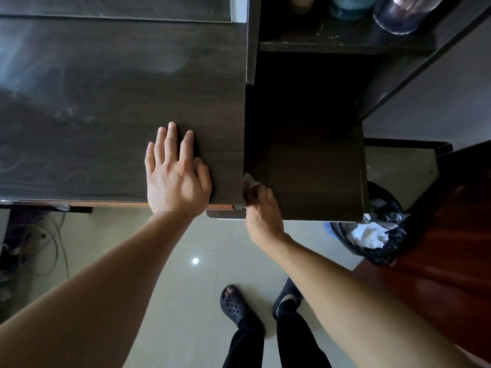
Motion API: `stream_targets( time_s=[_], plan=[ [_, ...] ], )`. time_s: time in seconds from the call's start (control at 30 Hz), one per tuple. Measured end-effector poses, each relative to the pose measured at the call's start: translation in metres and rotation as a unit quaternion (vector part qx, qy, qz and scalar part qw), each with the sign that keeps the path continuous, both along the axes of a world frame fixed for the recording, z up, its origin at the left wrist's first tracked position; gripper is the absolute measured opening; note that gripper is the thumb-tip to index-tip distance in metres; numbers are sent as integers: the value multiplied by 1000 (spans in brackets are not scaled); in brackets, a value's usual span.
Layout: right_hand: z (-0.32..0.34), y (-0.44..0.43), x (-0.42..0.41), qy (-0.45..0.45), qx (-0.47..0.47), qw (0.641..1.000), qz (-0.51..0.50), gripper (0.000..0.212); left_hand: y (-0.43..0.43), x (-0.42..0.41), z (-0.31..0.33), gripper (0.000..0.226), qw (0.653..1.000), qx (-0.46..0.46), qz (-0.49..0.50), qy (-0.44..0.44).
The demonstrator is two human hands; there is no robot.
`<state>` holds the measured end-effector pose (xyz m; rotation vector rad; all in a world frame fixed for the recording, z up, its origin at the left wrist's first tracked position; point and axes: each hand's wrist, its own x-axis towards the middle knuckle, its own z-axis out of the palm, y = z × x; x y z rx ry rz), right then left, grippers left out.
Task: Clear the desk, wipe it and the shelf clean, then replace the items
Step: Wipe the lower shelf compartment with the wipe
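Pinching a white wipe (pixel 249 180), the curled fingers (pixel 256 193) of my right hand (pixel 263 211) press it against the right edge of the desk (pixel 106 88), beside the lower shelf (pixel 316 168); left of them my left hand (pixel 176 176) lies flat, fingers (pixel 170 142) straight, holding nothing. Beyond the fingertips the desktop shows only streaks, so I judge clearing done, wiping partway, replacing not begun. Farther out, the wipe is mostly hidden by my hand, the shelf recess is too dark to read, bottles (pixel 403 11) on the upper shelf are cut off, and a bin (pixel 393 208) of crumpled paper (pixel 369 235) sits right of the right fingers.
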<state>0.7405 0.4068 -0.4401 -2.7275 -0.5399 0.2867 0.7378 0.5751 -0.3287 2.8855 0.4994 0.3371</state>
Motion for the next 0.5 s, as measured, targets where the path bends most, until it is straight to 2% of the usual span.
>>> stream_targets(
  time_s=[0.1,0.13,0.17,0.27,0.37,0.43,0.5],
  plan=[
    [5,-38,-18,-19,-2,991,132,58,-1,-2,1,51,1000,-3,-4,7],
    [4,-55,-17,-13,9,990,142,58,-1,-1,1,51,1000,-5,-6,6],
    [3,-72,-14,-11,14,992,123,56,-2,-1,1,51,1000,-7,-7,5],
    [-2,-133,5,-29,-15,999,-39,44,-2,-1,0,52,1000,-10,-5,4],
    [-2,-181,18,-38,-39,973,-223,36,-2,0,-1,53,1000,-10,-7,1],
    [-4,-169,13,-23,-54,958,-279,38,-1,0,-1,53,1000,-10,-6,0],
    [2,-128,-4,9,-36,961,-276,36,-1,-1,0,53,1000,-11,-4,2]
  ],
)
